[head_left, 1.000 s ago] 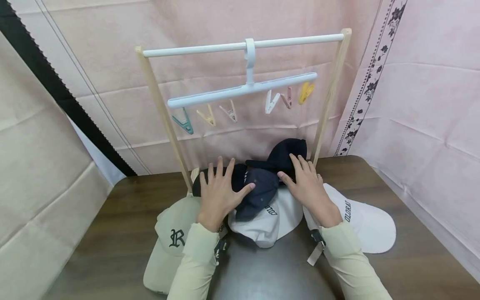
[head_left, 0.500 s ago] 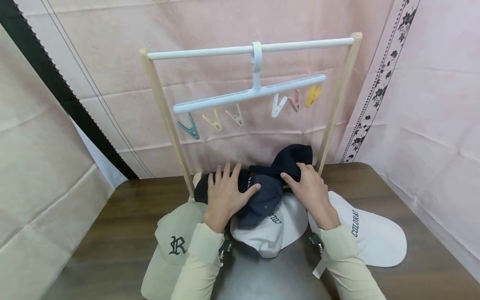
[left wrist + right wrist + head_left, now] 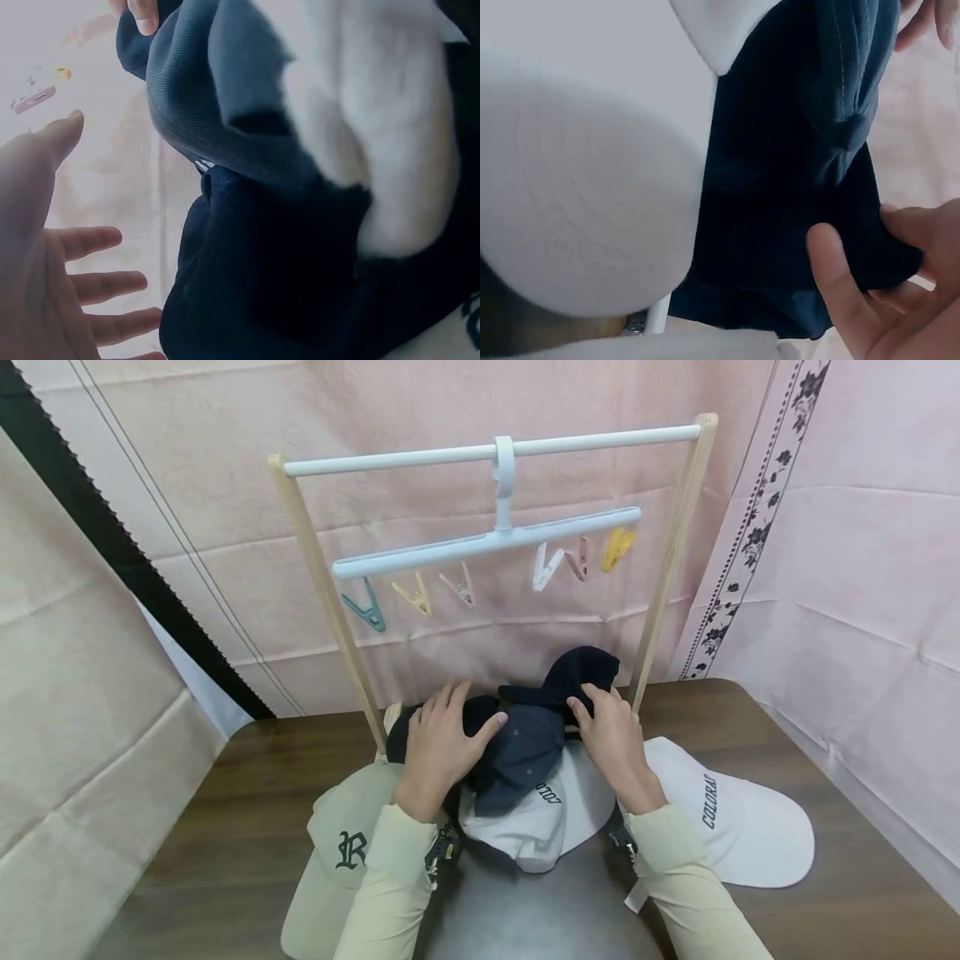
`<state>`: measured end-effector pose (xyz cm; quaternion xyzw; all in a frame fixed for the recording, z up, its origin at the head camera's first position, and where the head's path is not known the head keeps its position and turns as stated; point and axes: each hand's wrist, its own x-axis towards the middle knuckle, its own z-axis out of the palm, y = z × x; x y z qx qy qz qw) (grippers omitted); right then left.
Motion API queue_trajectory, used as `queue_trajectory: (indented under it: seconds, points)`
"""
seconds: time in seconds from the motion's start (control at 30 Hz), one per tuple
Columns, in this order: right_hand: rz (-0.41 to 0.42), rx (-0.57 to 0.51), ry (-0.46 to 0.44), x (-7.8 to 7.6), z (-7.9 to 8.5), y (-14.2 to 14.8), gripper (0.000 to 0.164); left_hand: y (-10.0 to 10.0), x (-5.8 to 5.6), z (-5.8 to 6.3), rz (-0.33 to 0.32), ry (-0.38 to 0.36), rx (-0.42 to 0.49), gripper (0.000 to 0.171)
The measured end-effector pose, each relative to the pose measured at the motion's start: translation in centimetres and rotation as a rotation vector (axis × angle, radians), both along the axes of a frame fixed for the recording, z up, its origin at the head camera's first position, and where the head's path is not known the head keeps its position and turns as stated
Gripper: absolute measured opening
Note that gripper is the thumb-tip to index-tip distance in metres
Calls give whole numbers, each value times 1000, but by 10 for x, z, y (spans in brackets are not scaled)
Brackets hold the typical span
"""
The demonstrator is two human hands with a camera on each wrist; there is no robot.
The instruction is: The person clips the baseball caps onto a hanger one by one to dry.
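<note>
Pinching the navy cap (image 3: 573,675) at the white cap's (image 3: 536,822) one o'clock with the right hand (image 3: 613,739); gripping nothing with the spread left hand (image 3: 441,747). Likely light, soft; best held by the apparent brim (image 3: 889,259).

Head view above, wrist views close

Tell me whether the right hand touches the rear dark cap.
Touching. In the right wrist view, the right hand pinches the rear dark cap between thumb and fingers.
</note>
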<state>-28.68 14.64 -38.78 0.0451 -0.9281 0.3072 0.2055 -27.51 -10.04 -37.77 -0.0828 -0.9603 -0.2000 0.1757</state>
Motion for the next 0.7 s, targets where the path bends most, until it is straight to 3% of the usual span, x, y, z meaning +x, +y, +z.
queue_trajectory:
  seconds: [0.3, 0.7]
  points:
    - [80, -27, 76, 6, 5, -2, 35, 0, 4, 0, -35, 20, 69, 76]
    - [198, -111, 323, 14, 22, -4, 22, 6, 3, 4, -93, 109, 210, 56]
